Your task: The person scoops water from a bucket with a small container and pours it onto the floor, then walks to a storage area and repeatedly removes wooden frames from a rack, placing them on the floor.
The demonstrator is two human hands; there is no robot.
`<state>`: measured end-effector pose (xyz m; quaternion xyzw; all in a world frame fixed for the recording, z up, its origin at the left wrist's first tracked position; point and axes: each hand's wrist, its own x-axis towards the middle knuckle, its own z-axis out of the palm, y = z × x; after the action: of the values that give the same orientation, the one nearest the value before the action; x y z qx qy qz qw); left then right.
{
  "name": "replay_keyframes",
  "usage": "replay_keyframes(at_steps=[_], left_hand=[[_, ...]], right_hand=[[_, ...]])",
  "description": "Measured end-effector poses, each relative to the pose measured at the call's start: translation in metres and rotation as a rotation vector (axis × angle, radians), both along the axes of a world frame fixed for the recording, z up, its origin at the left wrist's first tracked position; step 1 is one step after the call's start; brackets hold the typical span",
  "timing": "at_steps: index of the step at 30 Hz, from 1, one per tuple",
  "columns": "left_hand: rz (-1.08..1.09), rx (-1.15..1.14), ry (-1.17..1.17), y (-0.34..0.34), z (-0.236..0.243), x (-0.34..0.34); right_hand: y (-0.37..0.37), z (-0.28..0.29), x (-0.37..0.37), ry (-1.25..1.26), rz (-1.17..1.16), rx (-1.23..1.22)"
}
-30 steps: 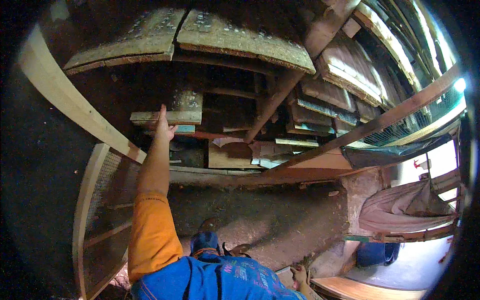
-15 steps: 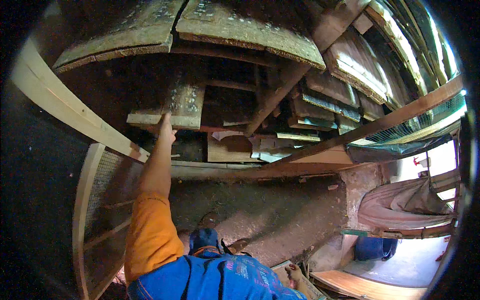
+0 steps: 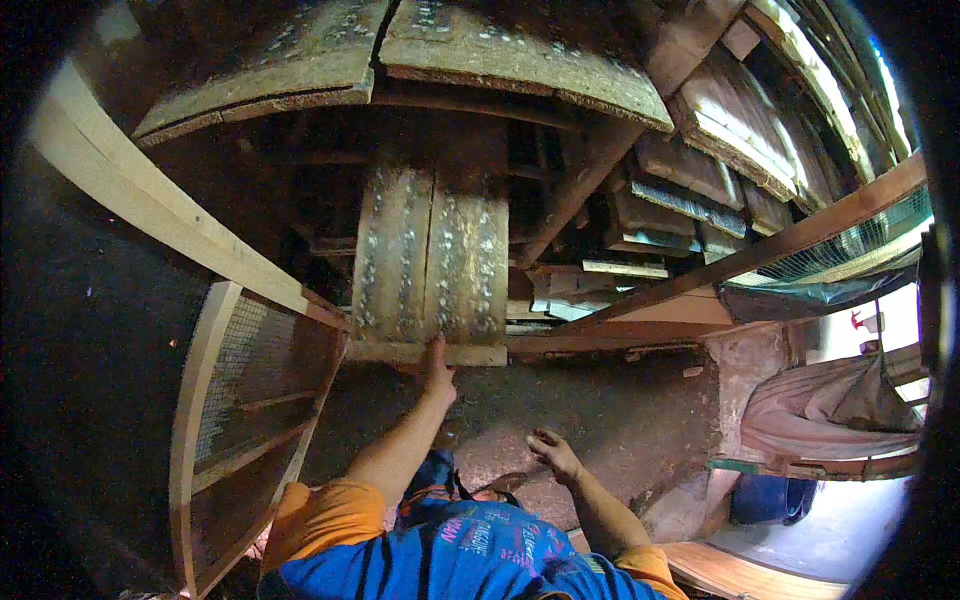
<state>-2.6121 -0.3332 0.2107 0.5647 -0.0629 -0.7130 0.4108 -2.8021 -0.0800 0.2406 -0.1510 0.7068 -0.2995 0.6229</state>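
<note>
My left hand (image 3: 438, 372) grips the front edge of a weathered two-plank board (image 3: 465, 260) with white speckles, which sticks out from a dark rack below two higher speckled boards (image 3: 515, 70). The board's front has a pale crossbar. My right hand (image 3: 552, 455) hangs in front of my body, below and right of the board, with loosely curled fingers apart and nothing in them.
A wooden mesh frame (image 3: 205, 400) and long pale beam (image 3: 150, 190) stand on the left. Stacked boards (image 3: 735, 130) and a diagonal rail (image 3: 780, 240) are at the right, with draped cloth (image 3: 820, 410) and a blue container (image 3: 770, 500) below. Dirt floor (image 3: 620, 410) lies underneath.
My left hand has pulled the board toward me and slightly right, so much more of it shows. My right hand has risen from the lower right toward the board.
</note>
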Motion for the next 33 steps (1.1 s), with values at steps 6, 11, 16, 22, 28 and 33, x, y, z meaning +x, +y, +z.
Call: replay_keyframes(at_steps=[6, 11, 16, 22, 28, 33], left_hand=[[-0.098, 0.073, 0.107, 0.09, -0.004, -0.029], [-0.336, -0.093, -0.164, 0.149, -0.037, 0.008], [-0.347, 0.066, -0.035, 0.095, -0.081, 0.141], [-0.371, -0.14, 0.002, -0.101, -0.034, 0.127], [-0.475, -0.212, 0.283, -0.166, 0.016, 0.079], [-0.54, -0.336, 0.209, -0.163, 0.019, 0.086]], right_hand=[[-0.096, 0.017, 0.069, -0.4, -0.361, -0.084], [-0.134, -0.021, 0.075, -0.777, -0.662, -0.157], [-0.141, -0.009, 0.055, -0.601, -0.711, -0.222], [-0.154, 0.031, 0.059, -0.371, -0.684, -0.284], [-0.153, 0.016, 0.055, -0.265, -0.702, -0.327], [-0.153, -0.008, 0.049, -0.289, -0.794, -0.463]])
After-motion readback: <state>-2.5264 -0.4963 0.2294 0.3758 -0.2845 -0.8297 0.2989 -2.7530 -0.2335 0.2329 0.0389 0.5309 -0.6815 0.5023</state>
